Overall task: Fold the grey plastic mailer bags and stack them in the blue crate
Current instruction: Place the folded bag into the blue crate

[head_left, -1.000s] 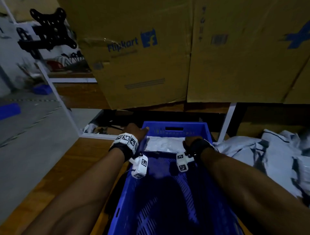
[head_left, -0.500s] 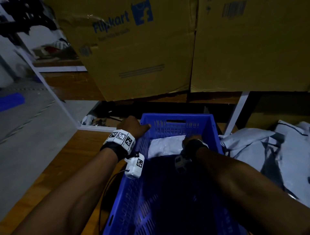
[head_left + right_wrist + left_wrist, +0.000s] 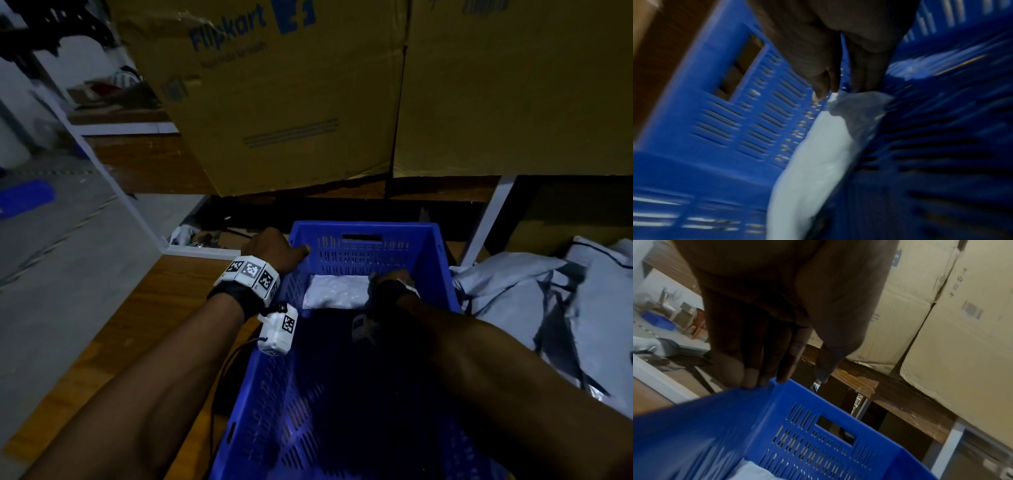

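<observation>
Flipkart-printed cardboard box (image 3: pixel 274 89), blue crate (image 3: pixel 363 229), folded mailer (image 3: pixel 337 291)

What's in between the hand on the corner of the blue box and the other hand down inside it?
A folded grey mailer bag lies between the left hand and right hand, on the blue crate's floor, as the head view shows.

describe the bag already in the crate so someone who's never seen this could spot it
Find the blue crate below the cardboard boxes. Inside, along its far wall, lies one pale folded bag, with the right hand at its corner. Unlike the crumpled grey bags heaped outside to the right, it is neat and flat.
</observation>
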The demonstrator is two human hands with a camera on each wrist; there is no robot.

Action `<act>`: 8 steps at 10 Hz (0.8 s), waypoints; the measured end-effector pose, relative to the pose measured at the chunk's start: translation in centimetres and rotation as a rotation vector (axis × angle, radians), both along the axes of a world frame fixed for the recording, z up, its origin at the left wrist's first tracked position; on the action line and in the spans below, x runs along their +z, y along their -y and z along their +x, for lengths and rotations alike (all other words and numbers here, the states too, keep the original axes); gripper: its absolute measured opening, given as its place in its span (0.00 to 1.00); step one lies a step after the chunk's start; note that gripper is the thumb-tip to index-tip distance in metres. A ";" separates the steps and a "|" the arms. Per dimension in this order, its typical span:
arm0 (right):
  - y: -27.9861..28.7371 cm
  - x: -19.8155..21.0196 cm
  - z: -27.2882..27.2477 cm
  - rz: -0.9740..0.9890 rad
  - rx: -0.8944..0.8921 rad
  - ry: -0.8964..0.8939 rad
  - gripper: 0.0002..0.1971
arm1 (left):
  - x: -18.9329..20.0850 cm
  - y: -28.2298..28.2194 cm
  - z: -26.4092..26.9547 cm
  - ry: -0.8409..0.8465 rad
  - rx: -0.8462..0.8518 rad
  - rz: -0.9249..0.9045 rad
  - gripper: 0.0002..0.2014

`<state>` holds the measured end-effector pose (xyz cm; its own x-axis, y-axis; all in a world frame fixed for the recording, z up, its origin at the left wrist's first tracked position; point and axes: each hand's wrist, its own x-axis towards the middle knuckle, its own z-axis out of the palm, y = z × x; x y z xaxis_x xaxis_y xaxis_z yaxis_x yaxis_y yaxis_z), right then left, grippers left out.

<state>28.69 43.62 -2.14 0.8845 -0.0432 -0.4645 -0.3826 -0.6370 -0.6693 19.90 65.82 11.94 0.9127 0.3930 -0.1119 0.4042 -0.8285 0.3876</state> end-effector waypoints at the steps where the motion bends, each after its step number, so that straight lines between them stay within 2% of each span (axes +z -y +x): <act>1: 0.6 1.4 -0.7 0.058 -0.044 0.017 0.21 | 0.9 -0.3 -0.7 -0.028 0.008 -0.077 0.28; 3: 0.0 7.7 -3.4 0.240 0.018 0.038 0.18 | 3.2 -0.4 -4.9 -0.036 -0.040 -0.056 0.27; 4: 0.3 11.0 -5.9 0.317 0.043 0.061 0.11 | 5.1 -0.8 -7.7 -0.032 -0.052 -0.043 0.29; 5: 1.5 14.2 -8.6 0.369 0.125 0.038 0.05 | 7.4 -0.6 -11.3 -0.021 -0.056 -0.109 0.29; 6: 3.4 16.8 -12.0 0.384 0.152 0.096 0.05 | 9.5 1.3 -15.8 0.000 -0.040 -0.194 0.24; 7: 6.2 18.4 -15.7 0.407 0.155 0.164 0.09 | 11.2 4.4 -20.5 0.045 -0.043 -0.252 0.21; 8: 10.3 19.1 -19.6 0.446 0.161 0.232 0.04 | 12.0 8.6 -24.7 0.113 -0.057 -0.255 0.22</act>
